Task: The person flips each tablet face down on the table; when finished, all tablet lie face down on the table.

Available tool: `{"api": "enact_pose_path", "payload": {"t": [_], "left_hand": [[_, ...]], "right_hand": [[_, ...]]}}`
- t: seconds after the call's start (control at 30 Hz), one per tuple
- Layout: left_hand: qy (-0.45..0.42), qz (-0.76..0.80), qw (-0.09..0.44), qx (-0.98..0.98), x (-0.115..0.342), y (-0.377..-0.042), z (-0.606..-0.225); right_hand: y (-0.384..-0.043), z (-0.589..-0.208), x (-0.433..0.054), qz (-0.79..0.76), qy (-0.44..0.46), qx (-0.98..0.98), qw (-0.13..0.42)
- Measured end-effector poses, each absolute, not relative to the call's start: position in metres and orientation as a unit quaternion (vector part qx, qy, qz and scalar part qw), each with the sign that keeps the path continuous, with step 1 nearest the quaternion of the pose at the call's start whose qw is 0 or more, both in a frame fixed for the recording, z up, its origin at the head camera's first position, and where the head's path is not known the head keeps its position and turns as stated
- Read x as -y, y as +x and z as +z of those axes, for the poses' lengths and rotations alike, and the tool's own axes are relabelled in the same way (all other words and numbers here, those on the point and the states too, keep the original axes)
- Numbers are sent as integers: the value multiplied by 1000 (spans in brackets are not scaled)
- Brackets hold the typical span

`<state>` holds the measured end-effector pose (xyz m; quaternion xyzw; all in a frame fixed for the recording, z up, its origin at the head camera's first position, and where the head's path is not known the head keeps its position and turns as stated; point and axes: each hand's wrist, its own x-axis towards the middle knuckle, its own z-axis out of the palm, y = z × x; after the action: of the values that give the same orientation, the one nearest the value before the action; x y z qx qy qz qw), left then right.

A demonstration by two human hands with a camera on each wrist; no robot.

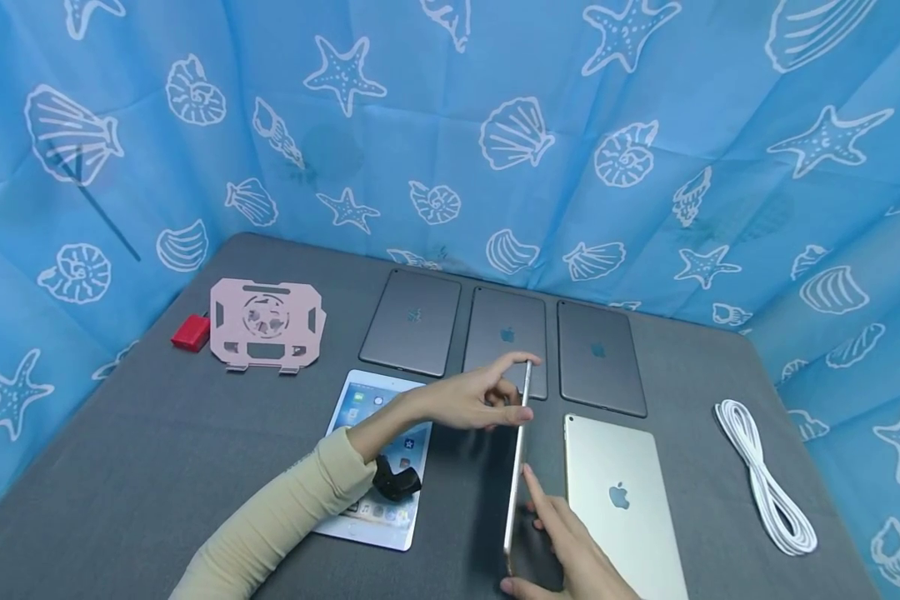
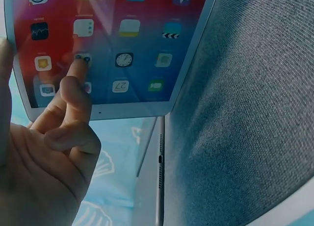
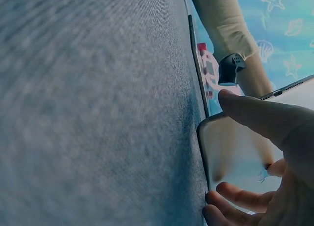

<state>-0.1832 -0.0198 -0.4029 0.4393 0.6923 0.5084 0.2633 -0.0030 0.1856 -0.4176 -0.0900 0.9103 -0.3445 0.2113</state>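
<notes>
A tablet [image 1: 519, 467] stands on its long edge above the grey table, seen almost edge-on in the head view. My left hand [image 1: 468, 396] grips its far end, with the thumb and forefinger on the upper edge. In the left wrist view the lit screen of the tablet [image 2: 142, 37] shows several app icons and faces that hand. Around the near end my right hand [image 1: 573, 542] holds the same tablet, its thumb at the short edge and its fingers against the back. The reflective back of the tablet [image 3: 233, 147] appears in the right wrist view.
A lit white tablet [image 1: 386, 533] lies under my left forearm. Beyond are three dark tablets [image 1: 412, 321] face down; a silver one [image 1: 618, 467] lies at right. A white coiled cable [image 1: 761, 475], a pink stand [image 1: 266, 325] and a red block [image 1: 191, 332] sit further out.
</notes>
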Motion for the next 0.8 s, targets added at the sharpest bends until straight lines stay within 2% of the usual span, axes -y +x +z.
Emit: {"api": "enact_pose_path", "payload": {"t": [0.43,0.8], "left_hand": [[422,529,293,-675,33,-184,-400],[401,518,304,-692,45,-185,-399]], "right_hand": [[-2,-418,-181,-314,-65,-918,232],[1,-424,-177,-278,-82,-941,175]]}}
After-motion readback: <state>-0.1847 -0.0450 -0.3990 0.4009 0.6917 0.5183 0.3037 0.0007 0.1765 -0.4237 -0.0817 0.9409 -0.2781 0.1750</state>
